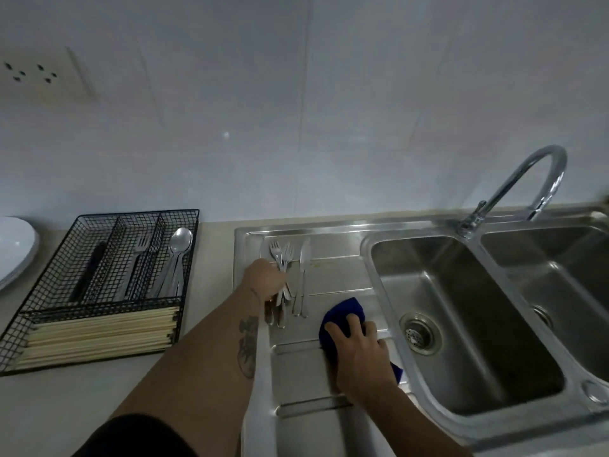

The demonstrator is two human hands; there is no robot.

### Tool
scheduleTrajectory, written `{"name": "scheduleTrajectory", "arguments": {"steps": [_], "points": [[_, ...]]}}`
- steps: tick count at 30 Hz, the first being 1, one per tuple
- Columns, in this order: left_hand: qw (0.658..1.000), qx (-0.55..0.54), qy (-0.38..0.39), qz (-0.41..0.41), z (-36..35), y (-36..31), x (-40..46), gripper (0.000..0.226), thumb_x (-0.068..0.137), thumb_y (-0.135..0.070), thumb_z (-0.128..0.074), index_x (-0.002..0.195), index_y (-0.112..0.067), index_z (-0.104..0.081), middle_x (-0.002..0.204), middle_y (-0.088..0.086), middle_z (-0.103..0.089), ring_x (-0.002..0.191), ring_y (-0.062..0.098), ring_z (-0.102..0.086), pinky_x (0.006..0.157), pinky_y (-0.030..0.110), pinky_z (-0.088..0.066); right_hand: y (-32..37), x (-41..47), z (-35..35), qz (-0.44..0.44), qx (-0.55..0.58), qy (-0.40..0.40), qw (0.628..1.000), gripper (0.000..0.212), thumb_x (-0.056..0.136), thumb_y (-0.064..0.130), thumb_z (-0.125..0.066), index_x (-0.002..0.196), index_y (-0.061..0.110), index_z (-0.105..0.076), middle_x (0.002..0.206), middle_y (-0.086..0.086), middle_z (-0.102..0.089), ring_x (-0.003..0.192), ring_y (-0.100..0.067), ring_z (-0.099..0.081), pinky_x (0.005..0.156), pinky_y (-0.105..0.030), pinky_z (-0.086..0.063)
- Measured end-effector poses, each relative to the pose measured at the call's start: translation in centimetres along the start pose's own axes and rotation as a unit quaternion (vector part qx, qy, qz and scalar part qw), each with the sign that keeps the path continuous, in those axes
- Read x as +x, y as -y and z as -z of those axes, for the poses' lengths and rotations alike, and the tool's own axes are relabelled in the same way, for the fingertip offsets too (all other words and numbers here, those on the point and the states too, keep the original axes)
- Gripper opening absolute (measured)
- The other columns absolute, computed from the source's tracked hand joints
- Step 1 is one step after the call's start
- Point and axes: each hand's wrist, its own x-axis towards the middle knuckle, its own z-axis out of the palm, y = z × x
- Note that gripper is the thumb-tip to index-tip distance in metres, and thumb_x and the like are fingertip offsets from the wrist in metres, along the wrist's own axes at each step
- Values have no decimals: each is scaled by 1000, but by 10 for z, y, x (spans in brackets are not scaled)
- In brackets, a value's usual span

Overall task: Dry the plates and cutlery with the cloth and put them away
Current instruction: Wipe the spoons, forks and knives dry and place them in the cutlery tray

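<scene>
On drainboard (pixel 336 275): lift forks (pixel 282 258) together with curled left hand (pixel 263 280); bring cloth (pixel 344 313), gripped by right hand (pixel 357 351), underneath to wipe each.

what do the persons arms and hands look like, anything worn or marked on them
Both forearms are bare, with no gloves, watch or rings visible. The left hand has a small dark mark at the wrist, and a larger dark tattoo sits further down that forearm. A black sleeve covers the upper left arm. The right hand shows no markings.

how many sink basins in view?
2. One basin sits just right of the drainboard, under the faucet; the second basin is further right, cut off by the frame edge.
</scene>
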Motion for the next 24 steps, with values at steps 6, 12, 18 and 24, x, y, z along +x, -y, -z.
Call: {"name": "scheduleTrajectory", "arguments": {"steps": [6,12,18,24], "points": [[998,-53,-10,30,6,11,-10,14,85,-6,-55,72,-4,-60,72,13,-65,64,27,-66,51,28,-52,-4,-2,1,3,19,-18,1000,68,79,27,-62,138,34,-28,140,-3,-28,117,-27,-35,94,-41,-45],[999,0,21,-29,24,13,-45,19,84,2,-54,86,6,-73,83,17,-74,79,31,-73,70,33,-60,-7,0,22,-76,311,-105,941,38,81,2,-52,109,26,-61,104,2,-62,95,-18,-59,69,-18,-43],[983,96,-10,-155,44,9,-95,33,85,-4,-48,104,-15,-73,96,3,-70,86,18,-66,80,29,-55,37,5,64,18,314,-291,904,45,80,3,-61,121,23,-59,117,3,-56,102,-12,-50,83,-16,-39],[949,184,-108,-234,62,4,-140,14,85,-21,-59,85,-33,-67,78,-14,-64,72,9,-59,59,23,-43,58,2,61,76,74,-259,960,75,69,11,-71,138,24,-45,138,-1,-49,116,-27,-46,96,-44,-45]]}}
